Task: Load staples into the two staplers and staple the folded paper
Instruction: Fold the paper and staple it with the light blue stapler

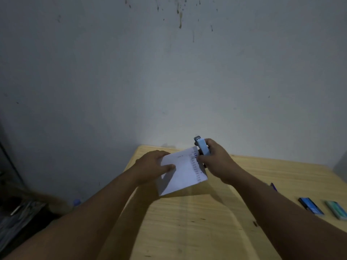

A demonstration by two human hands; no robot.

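Your right hand (217, 162) is wrapped round the pale blue stapler (203, 148), mouth at the top right corner of the folded paper (183, 171), prob. set to bite there. Your left hand (153, 166) pinches the paper's opposite edge, thumb on top, holding it up off the wooden table (197, 222) so the corner stays steady. Printed lines run down the paper's right side; too blurred to read. A dark blue item (310, 205) and a teal item (337, 210) lie at the table's right; can't tell which is stapler no. 2. No brand legible.
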